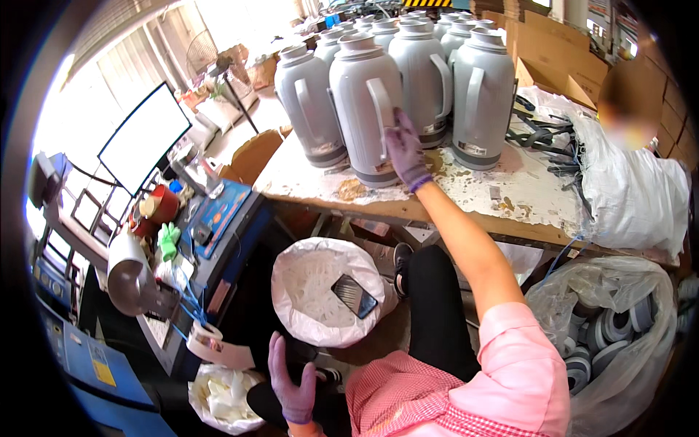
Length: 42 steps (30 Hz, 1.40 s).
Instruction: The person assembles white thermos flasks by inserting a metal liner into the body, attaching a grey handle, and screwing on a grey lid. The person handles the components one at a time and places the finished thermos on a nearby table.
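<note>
Grey flask (366, 102) handle, under right fingers (399, 138) (gloved) — touching

The right hand (405, 153) covered part of the front grey flask's (364, 102) handle, the rear flasks (437, 22) were cut off at the top edge, and a co-worker's face (626, 127) was blurred.

Strong daylight from upper left, window area (131, 65) blown out to white, detail lost there. Soft sheen on the grey flasks (364, 95), pale highlights down their left sides. Surface (510, 197) evenly lit, only faint shadows at flask bases. Darker below its edge, deep shade around the blue machine (109, 364) at lower left. Heavy fisheye bending: straight edges curved near the rim, black vignette in all corners. Centre fairly sharp; slight softness and colour fringing toward the edges. Blurred patch at upper right.
</note>
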{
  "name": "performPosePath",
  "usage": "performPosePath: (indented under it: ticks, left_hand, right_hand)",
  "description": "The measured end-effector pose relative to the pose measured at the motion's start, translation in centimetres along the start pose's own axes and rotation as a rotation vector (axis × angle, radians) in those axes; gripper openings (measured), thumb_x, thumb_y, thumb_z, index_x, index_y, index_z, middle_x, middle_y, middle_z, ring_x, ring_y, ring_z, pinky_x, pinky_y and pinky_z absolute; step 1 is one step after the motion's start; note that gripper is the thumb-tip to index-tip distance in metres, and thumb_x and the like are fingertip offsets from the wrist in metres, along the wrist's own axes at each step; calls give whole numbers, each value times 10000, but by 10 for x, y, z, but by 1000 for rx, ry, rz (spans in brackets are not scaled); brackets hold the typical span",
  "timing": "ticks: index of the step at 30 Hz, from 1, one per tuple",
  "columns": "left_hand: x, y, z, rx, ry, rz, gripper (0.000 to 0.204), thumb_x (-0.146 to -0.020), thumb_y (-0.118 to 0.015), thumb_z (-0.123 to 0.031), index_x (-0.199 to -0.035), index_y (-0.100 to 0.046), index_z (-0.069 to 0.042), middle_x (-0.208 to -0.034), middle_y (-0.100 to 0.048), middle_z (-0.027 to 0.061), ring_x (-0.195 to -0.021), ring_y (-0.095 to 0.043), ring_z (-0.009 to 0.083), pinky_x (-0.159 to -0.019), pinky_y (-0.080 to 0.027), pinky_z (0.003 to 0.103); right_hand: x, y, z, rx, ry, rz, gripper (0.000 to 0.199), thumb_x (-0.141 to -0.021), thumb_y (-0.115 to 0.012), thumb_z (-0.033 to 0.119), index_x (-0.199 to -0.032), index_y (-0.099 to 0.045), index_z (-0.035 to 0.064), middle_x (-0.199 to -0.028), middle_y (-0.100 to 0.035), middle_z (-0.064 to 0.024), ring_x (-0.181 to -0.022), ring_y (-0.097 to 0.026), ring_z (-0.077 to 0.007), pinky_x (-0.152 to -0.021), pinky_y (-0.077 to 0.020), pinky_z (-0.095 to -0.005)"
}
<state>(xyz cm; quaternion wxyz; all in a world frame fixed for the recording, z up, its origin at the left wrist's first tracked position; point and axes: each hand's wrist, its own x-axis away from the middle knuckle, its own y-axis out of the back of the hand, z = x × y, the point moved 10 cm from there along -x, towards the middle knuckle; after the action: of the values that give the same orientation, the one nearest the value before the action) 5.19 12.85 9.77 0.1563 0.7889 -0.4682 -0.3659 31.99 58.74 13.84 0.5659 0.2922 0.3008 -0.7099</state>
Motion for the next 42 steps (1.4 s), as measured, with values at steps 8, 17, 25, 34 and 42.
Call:
performPosePath:
  ticks: [8,17,25,34,42]
  left_hand:
    - [-5,-19,-3,-35,-66,155,602,-961,-597,-97,-1492,-349,41,-1518,-395,228,-1341,-471,365,-1134,-375,443]
    - [-5,-75,22,31,-105,387,654,-840,-632,-90,-1452,-428,21,-1504,-416,248,-1399,-405,395,-1167,-299,470]
    - [-26,-128,-61,45,-319,541,717,-755,-615,20,-1452,-447,-7,-1502,-432,239,-1394,-419,411,-1155,-312,471]
    - [-17,-123,-74,28,-331,553,659,-808,-590,-29,-1453,-455,-16,-1505,-446,207,-1399,-419,373,-1162,-311,458]
    - [-12,-102,-22,-36,-233,596,629,-858,-595,-50,-1463,-431,1,-1516,-420,215,-1404,-405,374,-1168,-302,452]
  right_hand:
    - [-8,9,2,586,-148,214,501,-920,-663,428,-1222,-612,31,-1310,-563,-214,-1279,-506,-367,-1090,-396,-426]
    - [226,412,124,681,-678,325,208,-895,-727,207,-1008,-744,33,-966,-737,-106,-891,-700,-200,-817,-549,-324]
    - [298,776,346,1781,-598,-355,691,-680,-866,385,-1220,-622,29,-1367,-525,-216,-1207,-541,-349,-1032,-446,-426]
    - [280,536,189,1923,-505,454,329,-873,-637,398,-979,-727,100,-1145,-626,-128,-1130,-573,-318,-971,-469,-469]
    - [352,673,189,649,-1190,-619,453,-915,-658,465,-731,-686,52,-640,-622,-48,-518,-562,-138,-490,-431,-316]
